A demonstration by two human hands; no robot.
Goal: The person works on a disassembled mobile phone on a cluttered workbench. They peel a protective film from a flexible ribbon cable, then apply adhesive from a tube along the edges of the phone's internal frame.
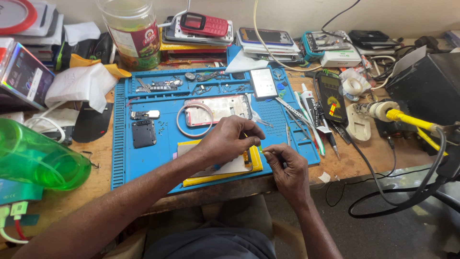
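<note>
Hands at work over a blue repair mat (143, 163) on a cluttered wooden surface (96, 201), seen from above. The left hand (230, 139) rests curled on a yellow-edged phone panel (239, 168) lying at the mat's near edge, with the fingers bent and the fingertips pressed together on a thin tool too small to make out. The right hand (287, 168) sits just beside it at the mat's near right corner, closed, with thumb and forefinger pinching a tiny part that cannot be identified. The two hands nearly touch.

Farther back on the mat lie a bare metal phone frame (220, 108) with a pale ring-shaped band (194, 120) partly over it, a small dark square part (143, 133) to the left, and a silvery rectangular battery (262, 82) near the top. Tweezers and pens (306, 120) lie along the mat's right side. A green plastic bottle (38, 158) lies on its side at far left. A red keypad phone (203, 24) tops a stack at the back. A yellow-handled soldering iron (407, 119) rests at right.
</note>
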